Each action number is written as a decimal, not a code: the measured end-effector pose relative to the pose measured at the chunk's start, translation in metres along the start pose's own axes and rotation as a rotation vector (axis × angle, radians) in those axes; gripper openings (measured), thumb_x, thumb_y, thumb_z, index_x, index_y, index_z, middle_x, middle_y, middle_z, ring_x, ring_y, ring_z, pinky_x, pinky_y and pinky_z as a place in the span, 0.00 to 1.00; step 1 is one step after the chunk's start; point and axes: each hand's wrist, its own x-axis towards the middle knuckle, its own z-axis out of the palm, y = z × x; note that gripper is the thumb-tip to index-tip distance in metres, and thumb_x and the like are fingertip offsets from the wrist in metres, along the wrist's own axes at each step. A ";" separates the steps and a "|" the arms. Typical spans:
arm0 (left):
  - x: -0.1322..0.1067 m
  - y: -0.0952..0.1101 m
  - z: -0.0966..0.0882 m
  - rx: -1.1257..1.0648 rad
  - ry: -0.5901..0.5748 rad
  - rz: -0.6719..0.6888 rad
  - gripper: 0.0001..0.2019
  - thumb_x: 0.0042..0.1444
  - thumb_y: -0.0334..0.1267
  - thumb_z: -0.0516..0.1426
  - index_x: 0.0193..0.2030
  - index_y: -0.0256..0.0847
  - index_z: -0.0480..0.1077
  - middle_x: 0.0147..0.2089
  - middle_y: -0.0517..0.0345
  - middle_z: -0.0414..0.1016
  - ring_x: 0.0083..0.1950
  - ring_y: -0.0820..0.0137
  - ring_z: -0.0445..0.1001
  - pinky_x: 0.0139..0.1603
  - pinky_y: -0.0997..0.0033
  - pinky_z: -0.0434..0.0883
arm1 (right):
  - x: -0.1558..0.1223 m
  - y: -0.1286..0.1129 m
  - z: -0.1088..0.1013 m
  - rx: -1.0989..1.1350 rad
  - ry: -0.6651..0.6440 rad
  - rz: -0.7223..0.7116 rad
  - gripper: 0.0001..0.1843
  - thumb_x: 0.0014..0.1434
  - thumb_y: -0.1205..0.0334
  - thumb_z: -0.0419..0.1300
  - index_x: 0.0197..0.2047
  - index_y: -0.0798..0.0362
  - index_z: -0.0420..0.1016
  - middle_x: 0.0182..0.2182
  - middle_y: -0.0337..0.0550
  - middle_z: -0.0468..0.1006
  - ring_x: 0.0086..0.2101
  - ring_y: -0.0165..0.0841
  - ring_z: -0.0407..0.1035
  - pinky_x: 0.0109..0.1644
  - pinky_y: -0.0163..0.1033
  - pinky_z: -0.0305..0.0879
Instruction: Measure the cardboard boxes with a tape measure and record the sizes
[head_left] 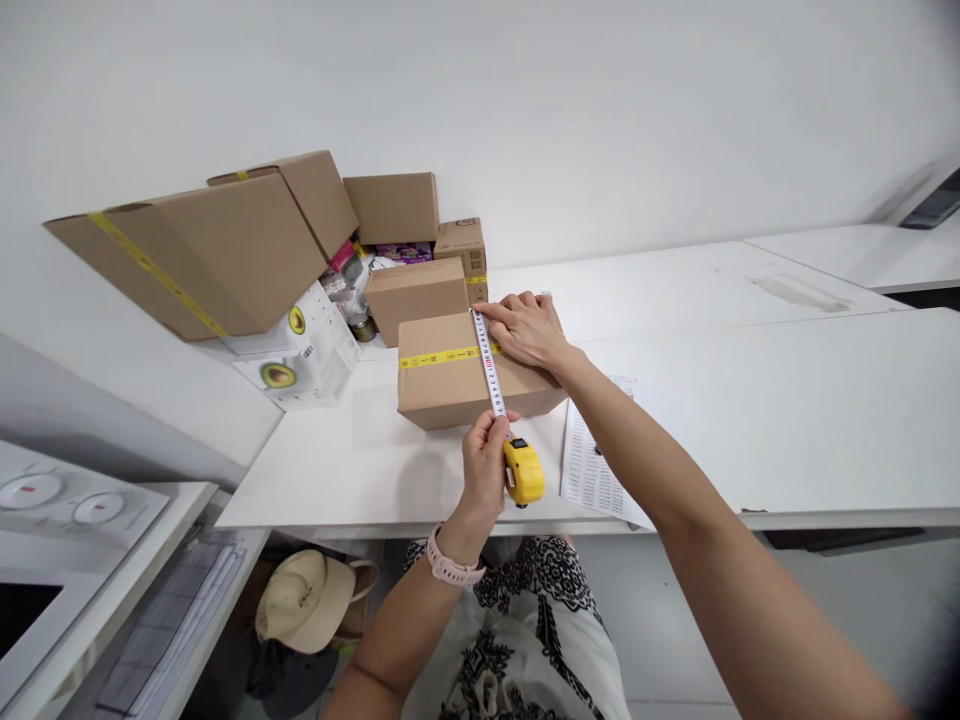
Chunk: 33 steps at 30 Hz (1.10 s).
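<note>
A cardboard box [442,390] with yellow printed tape sits on the white table. Across its top, from the far edge to the near edge, runs the white blade of a tape measure [525,470] with a yellow case. My left hand [486,455] pinches the blade at the box's near edge, and the case hangs just right of the fingers. My right hand [529,328] lies on the box top with fingers stretched out. Its index fingertip presses the blade's end at the far edge. Printed sheets [596,465] lie beside the box, partly under my right forearm.
Several cardboard boxes stand at the back left, a large taped box [217,250] resting on a white avocado-print box [307,360]. A white appliance [67,520] is at the left, and a beige cap [304,600] lies below table height. The white table [787,420] extends right along the wall.
</note>
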 end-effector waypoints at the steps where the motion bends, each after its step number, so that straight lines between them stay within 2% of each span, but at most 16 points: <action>1: -0.002 0.001 -0.002 0.008 -0.005 0.019 0.16 0.53 0.51 0.64 0.35 0.39 0.73 0.22 0.68 0.60 0.20 0.78 0.63 0.23 0.79 0.65 | -0.001 -0.001 0.000 -0.013 0.005 0.000 0.30 0.68 0.59 0.41 0.70 0.41 0.63 0.53 0.51 0.75 0.50 0.49 0.63 0.53 0.54 0.52; 4: -0.010 0.002 -0.013 0.072 -0.008 0.154 0.16 0.57 0.53 0.62 0.37 0.41 0.73 0.23 0.66 0.64 0.21 0.77 0.64 0.23 0.79 0.64 | -0.010 -0.006 -0.003 -0.037 0.048 0.014 0.31 0.68 0.59 0.42 0.73 0.49 0.57 0.53 0.54 0.75 0.50 0.50 0.62 0.55 0.54 0.52; 7: -0.012 0.000 -0.030 0.160 0.082 0.330 0.17 0.60 0.55 0.60 0.39 0.42 0.74 0.24 0.63 0.67 0.24 0.76 0.66 0.25 0.79 0.65 | -0.029 -0.018 -0.009 -0.043 0.113 0.013 0.28 0.69 0.58 0.40 0.68 0.50 0.64 0.54 0.53 0.75 0.52 0.49 0.60 0.58 0.54 0.49; 10: -0.005 -0.006 -0.050 0.199 0.182 0.406 0.15 0.61 0.54 0.59 0.40 0.43 0.74 0.25 0.63 0.68 0.25 0.75 0.67 0.28 0.79 0.67 | -0.056 -0.032 -0.008 -0.043 0.183 0.023 0.27 0.70 0.56 0.40 0.67 0.50 0.65 0.56 0.53 0.72 0.55 0.49 0.59 0.61 0.54 0.47; 13: 0.007 -0.017 -0.068 0.194 0.227 0.383 0.14 0.60 0.52 0.60 0.39 0.42 0.74 0.25 0.64 0.67 0.24 0.75 0.67 0.27 0.79 0.66 | -0.080 -0.041 0.013 -0.064 0.208 0.056 0.28 0.70 0.56 0.42 0.70 0.50 0.62 0.61 0.53 0.69 0.58 0.50 0.57 0.64 0.56 0.44; 18: 0.018 -0.025 -0.084 0.200 0.238 0.336 0.14 0.59 0.50 0.60 0.38 0.40 0.74 0.25 0.66 0.66 0.24 0.76 0.68 0.25 0.79 0.65 | -0.095 -0.040 0.060 -0.058 0.088 -0.003 0.27 0.71 0.58 0.43 0.69 0.47 0.63 0.65 0.49 0.67 0.62 0.46 0.57 0.66 0.54 0.44; 20: 0.014 -0.023 -0.084 0.183 0.200 0.314 0.14 0.60 0.51 0.60 0.39 0.40 0.73 0.25 0.66 0.67 0.24 0.75 0.69 0.25 0.79 0.66 | -0.098 -0.034 0.064 -0.045 0.099 0.000 0.26 0.71 0.58 0.43 0.69 0.46 0.63 0.65 0.48 0.67 0.63 0.44 0.56 0.66 0.52 0.46; 22: 0.006 -0.021 -0.082 0.168 0.129 0.277 0.15 0.60 0.51 0.60 0.40 0.41 0.72 0.24 0.65 0.68 0.23 0.74 0.70 0.25 0.78 0.67 | -0.107 -0.022 0.057 -0.018 0.162 0.094 0.24 0.71 0.58 0.43 0.65 0.47 0.68 0.62 0.50 0.70 0.61 0.44 0.60 0.64 0.51 0.50; 24: -0.005 -0.023 -0.079 0.165 0.029 0.214 0.15 0.60 0.52 0.60 0.41 0.41 0.72 0.24 0.64 0.70 0.23 0.73 0.70 0.25 0.77 0.67 | -0.123 0.001 0.045 0.009 0.245 0.317 0.23 0.71 0.58 0.43 0.58 0.51 0.73 0.56 0.54 0.74 0.56 0.44 0.66 0.59 0.49 0.57; 26: -0.016 -0.028 -0.074 0.178 -0.090 0.140 0.15 0.60 0.52 0.60 0.41 0.41 0.72 0.24 0.63 0.71 0.23 0.73 0.70 0.26 0.76 0.68 | -0.143 0.031 0.033 0.023 0.261 0.620 0.21 0.71 0.56 0.43 0.53 0.53 0.74 0.49 0.56 0.78 0.49 0.44 0.71 0.53 0.48 0.63; 27: -0.020 -0.033 -0.071 0.190 -0.155 0.101 0.15 0.61 0.52 0.60 0.40 0.41 0.72 0.24 0.63 0.71 0.23 0.73 0.70 0.27 0.75 0.69 | -0.153 0.047 0.029 0.024 0.212 0.767 0.20 0.70 0.54 0.45 0.51 0.53 0.73 0.45 0.55 0.79 0.45 0.44 0.72 0.50 0.48 0.64; 29: -0.022 -0.044 -0.063 0.227 -0.295 0.044 0.15 0.62 0.51 0.59 0.41 0.40 0.73 0.25 0.63 0.71 0.25 0.73 0.71 0.33 0.73 0.71 | -0.171 0.075 0.026 0.019 0.005 0.952 0.18 0.67 0.48 0.51 0.47 0.53 0.73 0.40 0.53 0.80 0.41 0.46 0.74 0.45 0.48 0.65; 31: -0.018 -0.057 -0.051 0.275 -0.419 0.020 0.15 0.63 0.51 0.58 0.41 0.40 0.74 0.26 0.62 0.71 0.28 0.72 0.72 0.37 0.72 0.72 | -0.183 0.094 0.030 0.042 -0.209 0.990 0.18 0.62 0.46 0.59 0.44 0.52 0.73 0.39 0.53 0.81 0.41 0.46 0.74 0.43 0.46 0.66; 33: -0.010 -0.069 -0.038 0.313 -0.496 0.007 0.15 0.62 0.51 0.57 0.40 0.40 0.74 0.27 0.62 0.71 0.30 0.71 0.72 0.36 0.73 0.71 | -0.187 0.104 0.036 0.117 -0.323 0.946 0.14 0.58 0.53 0.63 0.43 0.51 0.73 0.38 0.50 0.82 0.40 0.44 0.75 0.43 0.43 0.67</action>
